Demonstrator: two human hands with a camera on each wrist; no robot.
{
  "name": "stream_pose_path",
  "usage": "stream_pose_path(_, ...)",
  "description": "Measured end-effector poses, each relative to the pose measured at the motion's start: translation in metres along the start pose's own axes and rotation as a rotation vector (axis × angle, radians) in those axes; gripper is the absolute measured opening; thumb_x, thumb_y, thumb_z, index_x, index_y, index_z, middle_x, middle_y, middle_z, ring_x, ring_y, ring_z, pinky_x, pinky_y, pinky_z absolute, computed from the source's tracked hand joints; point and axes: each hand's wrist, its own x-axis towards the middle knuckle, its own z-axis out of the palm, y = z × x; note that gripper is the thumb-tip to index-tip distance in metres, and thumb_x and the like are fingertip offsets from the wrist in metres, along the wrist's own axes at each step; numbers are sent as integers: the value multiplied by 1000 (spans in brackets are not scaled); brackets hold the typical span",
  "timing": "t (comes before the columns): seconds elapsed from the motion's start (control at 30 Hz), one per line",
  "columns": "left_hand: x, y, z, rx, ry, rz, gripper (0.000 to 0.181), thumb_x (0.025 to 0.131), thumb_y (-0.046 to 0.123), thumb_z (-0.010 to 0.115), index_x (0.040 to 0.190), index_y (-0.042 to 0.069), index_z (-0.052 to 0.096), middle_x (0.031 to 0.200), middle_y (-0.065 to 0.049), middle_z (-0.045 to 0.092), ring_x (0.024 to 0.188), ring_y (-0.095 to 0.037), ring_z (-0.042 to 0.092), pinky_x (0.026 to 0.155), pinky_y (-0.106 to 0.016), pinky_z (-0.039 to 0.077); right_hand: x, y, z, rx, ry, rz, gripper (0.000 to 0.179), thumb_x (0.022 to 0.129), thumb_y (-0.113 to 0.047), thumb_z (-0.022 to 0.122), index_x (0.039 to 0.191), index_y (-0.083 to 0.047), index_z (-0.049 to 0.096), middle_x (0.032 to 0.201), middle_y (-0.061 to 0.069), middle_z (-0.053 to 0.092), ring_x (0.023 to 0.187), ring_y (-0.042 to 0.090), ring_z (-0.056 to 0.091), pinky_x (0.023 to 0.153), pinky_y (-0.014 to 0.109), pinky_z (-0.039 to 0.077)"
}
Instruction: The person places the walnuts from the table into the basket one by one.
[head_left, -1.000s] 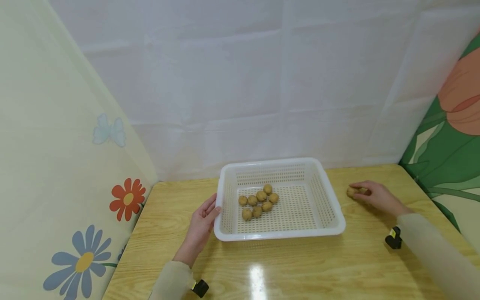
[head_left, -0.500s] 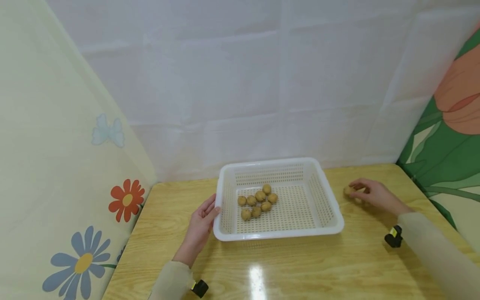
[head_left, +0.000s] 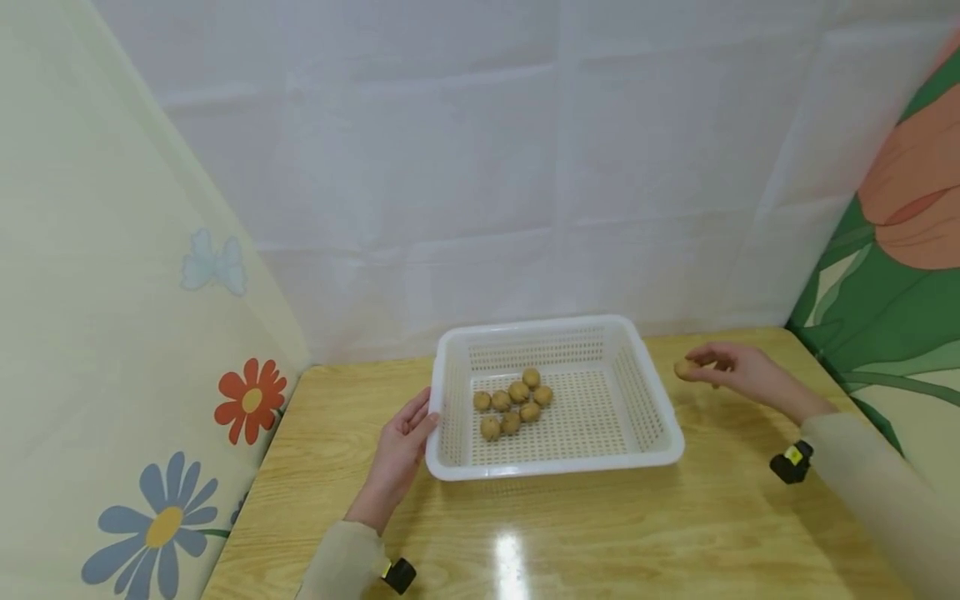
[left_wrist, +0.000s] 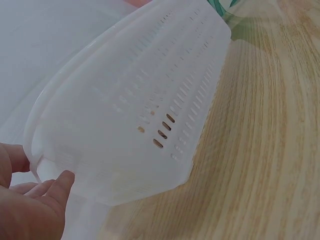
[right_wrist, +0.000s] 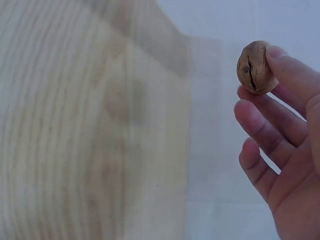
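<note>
A white plastic basket (head_left: 555,469) with slotted walls stands on the table, several walnuts (head_left: 519,392) lying in its left half. My left hand (head_left: 397,454) grips the basket's left rim, thumb on top and fingers against the outer wall, as the left wrist view also shows. To the right of the basket, my right hand (head_left: 742,375) pinches one walnut (right_wrist: 255,67) between thumb and fingers. A dark crack runs down its shell. In the right wrist view the other fingers are loosely bent below it.
The wood-grain table (head_left: 600,533) ends at a white cloth (head_left: 450,167) hanging behind the basket. Printed flower cloths hang at the left (head_left: 135,375) and right. A small black device (head_left: 792,462) is strapped at each wrist.
My right hand has lifted the walnut off the table and carried it a little left, towards the basket. My left hand keeps its hold on the rim.
</note>
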Motion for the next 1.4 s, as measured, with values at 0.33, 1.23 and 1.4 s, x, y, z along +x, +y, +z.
stream_pose_path(0.33, 0, -1, 0, -1, -4, 6, 56, 107, 9, 57, 160, 5, 38, 161, -16, 45, 144, -29, 48, 105, -30, 53, 12, -39, -8, -42, -14, -7, 49, 99, -45, 71, 132, -9, 69, 119, 9, 73, 91, 22, 66, 74, 32, 58)
stream_pose_path(1.23, -1, 1, 1, 5, -2, 6, 55, 108, 6, 55, 160, 3, 36, 161, -17, 43, 146, -30, 45, 105, -28, 52, 108, -112, 58, 43, -239, -209, 40, 98, -30, 75, 132, -9, 71, 127, 9, 72, 91, 14, 69, 77, 36, 60)
stream_pose_path(1.4, -2, 2, 1, 9, -11, 20, 56, 108, 7, 56, 160, 2, 36, 161, -18, 43, 146, -32, 45, 105, -28, 53, 119, -114, 75, 63, -248, -236, 34, 98, -24, 74, 127, -6, 73, 123, 12, 73, 84, 14, 69, 72, 34, 60)
